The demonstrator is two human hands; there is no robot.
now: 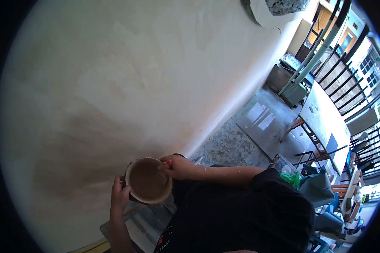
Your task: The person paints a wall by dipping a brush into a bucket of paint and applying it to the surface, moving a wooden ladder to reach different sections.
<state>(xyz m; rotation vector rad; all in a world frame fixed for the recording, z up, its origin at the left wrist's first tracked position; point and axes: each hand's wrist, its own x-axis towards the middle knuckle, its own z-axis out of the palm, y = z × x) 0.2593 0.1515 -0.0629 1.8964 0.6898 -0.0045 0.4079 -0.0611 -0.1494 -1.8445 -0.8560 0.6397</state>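
A round pot (148,181) with a pale rim and a brownish inside is held in front of the black shirt, close to the plastered wall (114,84). At the pot's left side, my left hand (120,192) is closed round its edge or handle. My right hand (178,168) is at the upper right rim, closed on a tool with a red handle (169,163). The tool's far end reaches into the pot and is hard to make out.
Rubble (230,145) lies on the floor along the wall. A long white table (325,120) stands at the right, near black railings (337,80). Chairs and a green bag (290,179) are at the lower right. A glass-like surface (145,223) lies below the pot.
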